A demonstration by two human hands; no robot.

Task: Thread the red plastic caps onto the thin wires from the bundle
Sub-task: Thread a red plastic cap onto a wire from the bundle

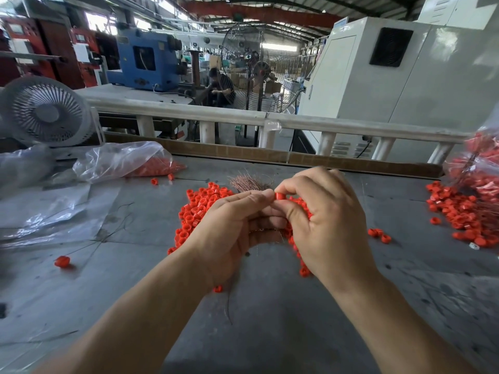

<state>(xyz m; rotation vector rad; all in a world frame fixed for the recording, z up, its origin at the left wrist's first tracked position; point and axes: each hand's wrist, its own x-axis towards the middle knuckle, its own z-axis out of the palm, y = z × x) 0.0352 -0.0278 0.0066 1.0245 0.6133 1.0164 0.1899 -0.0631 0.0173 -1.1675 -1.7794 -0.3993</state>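
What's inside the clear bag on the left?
The clear bag holds more red caps, bunched at its right end. The crumpled plastic hides how far back they go. Two loose caps lie just outside it.

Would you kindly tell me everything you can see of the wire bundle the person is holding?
The wire bundle is a sheaf of very thin, coppery-brown wires. Its far end fans out like a brush above the pile of red caps. The left hand grips its middle, hiding that stretch, and a few loose strands trail out below the hand toward the camera over the grey table. The right hand pinches a single red cap at the left fingertips.
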